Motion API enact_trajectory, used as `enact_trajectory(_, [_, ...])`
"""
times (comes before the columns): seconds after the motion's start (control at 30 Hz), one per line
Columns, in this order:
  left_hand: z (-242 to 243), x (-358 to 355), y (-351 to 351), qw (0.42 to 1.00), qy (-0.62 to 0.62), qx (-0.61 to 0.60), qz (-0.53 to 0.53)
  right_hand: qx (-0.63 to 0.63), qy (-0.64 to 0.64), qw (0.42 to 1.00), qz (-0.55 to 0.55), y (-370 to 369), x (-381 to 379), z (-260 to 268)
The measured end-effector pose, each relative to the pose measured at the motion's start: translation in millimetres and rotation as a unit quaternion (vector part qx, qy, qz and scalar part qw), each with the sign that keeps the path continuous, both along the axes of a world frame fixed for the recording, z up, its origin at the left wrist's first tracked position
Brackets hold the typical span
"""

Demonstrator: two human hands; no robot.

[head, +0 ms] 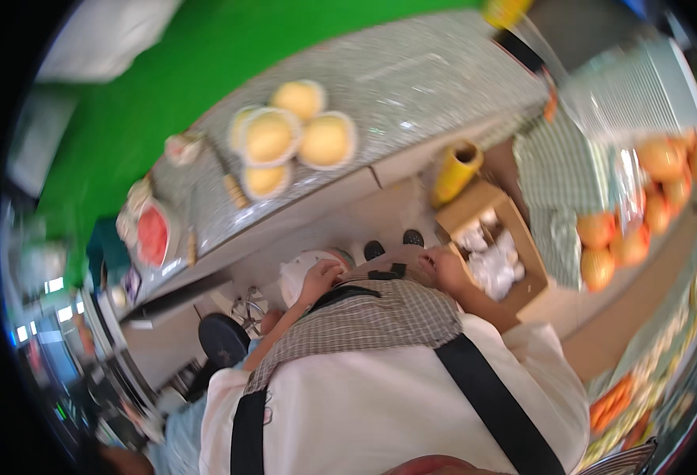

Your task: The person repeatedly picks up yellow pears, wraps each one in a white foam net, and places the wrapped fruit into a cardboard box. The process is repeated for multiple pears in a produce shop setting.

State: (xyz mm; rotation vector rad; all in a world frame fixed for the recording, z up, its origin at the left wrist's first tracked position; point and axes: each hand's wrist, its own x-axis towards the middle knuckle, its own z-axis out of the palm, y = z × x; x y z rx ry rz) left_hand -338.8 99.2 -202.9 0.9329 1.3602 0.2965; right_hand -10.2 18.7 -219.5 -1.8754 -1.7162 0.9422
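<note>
My left hand (pixel 325 274) hangs low in front of my checked apron (pixel 378 314), beside a white bag-lined bin (pixel 294 274); its fingers look bent. On the other side of the apron is my right hand (pixel 440 267), fingers curled, next to an open cardboard box (pixel 529 270) holding crumpled white material (pixel 494 261). Whether either hand grips anything is not clear. Beyond them runs a speckled grey counter (pixel 408 77). Several yellow round fruits (pixel 268 138) sit there in white wrappings. Two wooden handles, one nearer the fruits (pixel 237 191) and one farther left (pixel 192 248), look like knife handles.
Red cut fruit, apparently watermelon (pixel 152 236), lies at the counter's left end. A yellow roll (pixel 456 172) stands by the box. Orange round fruits (pixel 613 237) are piled at right beside checked cloth (pixel 556 196). A person in light blue (pixel 185 430) is close by a black stool (pixel 224 339) at left.
</note>
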Motion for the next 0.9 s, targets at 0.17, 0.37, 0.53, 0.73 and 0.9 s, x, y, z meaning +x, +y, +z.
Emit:
enact_trajectory(0.17, [-8.8,29.3,-8.5,0.997,0.049,-0.047,-0.040,-0.321,-0.222,0.915,-0.103,-106.3,116.3,-148.6])
enact_trajectory(0.37, [-36.7,78.7,-32.4,0.983,0.100,-0.099,-0.116,-0.315,0.005,0.819,-0.480,-203.3,195.9,-221.7])
enact_trajectory(0.53, [-89.0,153.4,-75.7,0.975,0.074,-0.173,-0.118,-0.355,-0.073,0.886,-0.287,-197.3,198.2,-275.1])
enact_trajectory(0.73, [-143.9,213.2,-138.7,0.962,0.046,-0.245,-0.113,-0.331,-0.045,0.872,-0.358,-114.6,219.8,-374.3])
enact_trajectory(0.9, [-187.9,213.2,-154.8,0.948,0.122,-0.287,-0.070,-0.253,-0.112,0.883,-0.379,-24.7,279.2,-464.4])
